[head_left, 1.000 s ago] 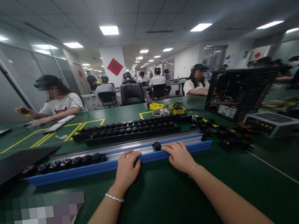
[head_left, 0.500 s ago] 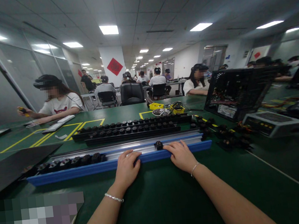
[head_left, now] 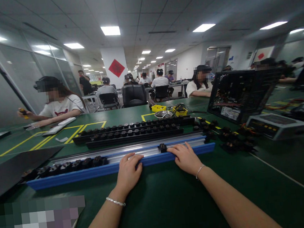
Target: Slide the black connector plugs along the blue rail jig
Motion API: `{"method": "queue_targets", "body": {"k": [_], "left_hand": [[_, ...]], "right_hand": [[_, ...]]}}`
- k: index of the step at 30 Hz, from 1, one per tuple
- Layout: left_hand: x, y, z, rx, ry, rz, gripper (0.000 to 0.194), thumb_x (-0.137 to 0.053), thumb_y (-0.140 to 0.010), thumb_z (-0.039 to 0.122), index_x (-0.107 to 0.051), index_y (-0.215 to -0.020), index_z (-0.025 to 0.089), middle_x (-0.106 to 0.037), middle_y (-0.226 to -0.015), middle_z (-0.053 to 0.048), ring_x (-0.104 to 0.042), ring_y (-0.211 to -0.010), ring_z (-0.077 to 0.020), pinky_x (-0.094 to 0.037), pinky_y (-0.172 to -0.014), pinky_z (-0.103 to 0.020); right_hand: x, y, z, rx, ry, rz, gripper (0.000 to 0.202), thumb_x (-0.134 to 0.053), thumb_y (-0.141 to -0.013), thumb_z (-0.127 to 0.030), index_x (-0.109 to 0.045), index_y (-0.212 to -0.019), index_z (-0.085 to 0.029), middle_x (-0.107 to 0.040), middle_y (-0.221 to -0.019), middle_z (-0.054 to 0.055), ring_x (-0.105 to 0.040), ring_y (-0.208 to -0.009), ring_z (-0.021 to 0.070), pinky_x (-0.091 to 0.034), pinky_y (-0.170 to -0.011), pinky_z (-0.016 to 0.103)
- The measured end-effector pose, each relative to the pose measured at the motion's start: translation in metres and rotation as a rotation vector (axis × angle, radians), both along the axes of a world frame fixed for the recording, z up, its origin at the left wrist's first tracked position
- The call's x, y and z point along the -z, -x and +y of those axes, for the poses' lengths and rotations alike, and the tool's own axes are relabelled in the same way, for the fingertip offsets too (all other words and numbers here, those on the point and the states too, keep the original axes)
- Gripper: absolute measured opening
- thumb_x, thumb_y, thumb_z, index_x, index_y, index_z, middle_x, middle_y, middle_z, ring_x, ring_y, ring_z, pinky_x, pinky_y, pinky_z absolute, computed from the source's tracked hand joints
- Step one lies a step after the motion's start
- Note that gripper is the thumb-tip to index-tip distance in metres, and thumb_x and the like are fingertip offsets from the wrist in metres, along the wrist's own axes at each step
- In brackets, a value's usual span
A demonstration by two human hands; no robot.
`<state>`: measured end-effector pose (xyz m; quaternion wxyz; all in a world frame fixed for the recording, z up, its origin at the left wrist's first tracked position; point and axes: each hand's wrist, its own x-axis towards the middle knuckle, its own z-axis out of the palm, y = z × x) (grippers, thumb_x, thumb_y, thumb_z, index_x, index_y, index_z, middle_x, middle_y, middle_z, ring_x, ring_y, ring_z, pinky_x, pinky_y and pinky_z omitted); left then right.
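Observation:
A long metal rail with a blue front edge (head_left: 74, 176) lies across the green table before me. My left hand (head_left: 129, 169) is closed over its middle, fingers on top and thumb at the front. Farther right, my right hand (head_left: 185, 157) bends over the same edge. Its fingertips are against a single black socket module (head_left: 162, 148) in the channel; their exact hold on it is partly hidden. More black modules (head_left: 77, 164) sit side by side at the rail's left end. A bare stretch of silver channel separates them from the single one.
Behind stand two black rails (head_left: 135, 133) filled with modules. Loose black modules (head_left: 226, 135) lie at right, near a power supply box (head_left: 276, 124) and an open computer case (head_left: 245, 95). A dark panel (head_left: 14, 172) is at left. Yellow trays (head_left: 159, 108) and co-workers are farther back.
The single socket module and my right hand have shifted slightly to the right along the rail. My left hand stays in place.

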<state>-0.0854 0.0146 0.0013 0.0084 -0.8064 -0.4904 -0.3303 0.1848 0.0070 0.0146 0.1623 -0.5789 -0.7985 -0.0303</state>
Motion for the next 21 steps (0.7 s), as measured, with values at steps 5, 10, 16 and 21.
{"method": "queue_targets", "body": {"k": [5, 10, 16, 21], "left_hand": [[-0.001, 0.0, -0.001, 0.001, 0.013, -0.002, 0.029, -0.05, -0.08, 0.022, -0.063, -0.106, 0.027, -0.068, -0.107, 0.0, -0.05, -0.112, -0.0247, -0.037, -0.096, -0.048], [-0.001, 0.0, 0.0, 0.005, 0.001, 0.005, 0.029, -0.05, -0.08, 0.022, -0.063, -0.105, 0.026, -0.068, -0.106, -0.001, -0.051, -0.111, -0.0241, -0.038, -0.096, -0.047], [0.0, 0.0, 0.0, 0.003, -0.002, 0.012, 0.029, -0.049, -0.08, 0.021, -0.063, -0.105, 0.026, -0.068, -0.106, 0.0, -0.05, -0.111, -0.0239, -0.038, -0.096, -0.047], [0.0, 0.0, 0.0, 0.002, 0.003, 0.014, 0.029, -0.049, -0.08, 0.022, -0.063, -0.106, 0.026, -0.068, -0.106, -0.001, -0.05, -0.112, -0.0241, -0.038, -0.096, -0.047]], "right_hand": [[0.0, -0.003, 0.0, 0.003, -0.011, 0.0, 0.049, -0.041, -0.077, -0.012, -0.052, -0.121, -0.032, -0.057, -0.118, 0.004, -0.044, -0.115, 0.0193, -0.009, -0.108, 0.051], [-0.002, -0.005, -0.001, 0.012, 0.003, -0.001, 0.05, -0.042, -0.076, -0.012, -0.053, -0.12, -0.033, -0.057, -0.118, 0.003, -0.044, -0.115, 0.0196, -0.01, -0.108, 0.051], [-0.003, -0.008, -0.002, 0.018, 0.014, 0.011, 0.051, -0.041, -0.077, -0.013, -0.052, -0.122, -0.033, -0.058, -0.118, 0.002, -0.045, -0.115, 0.0187, -0.01, -0.108, 0.051], [-0.004, -0.011, -0.001, 0.033, 0.015, 0.002, 0.051, -0.042, -0.077, -0.013, -0.052, -0.122, -0.034, -0.057, -0.118, 0.002, -0.045, -0.115, 0.0191, -0.012, -0.108, 0.052]]}}
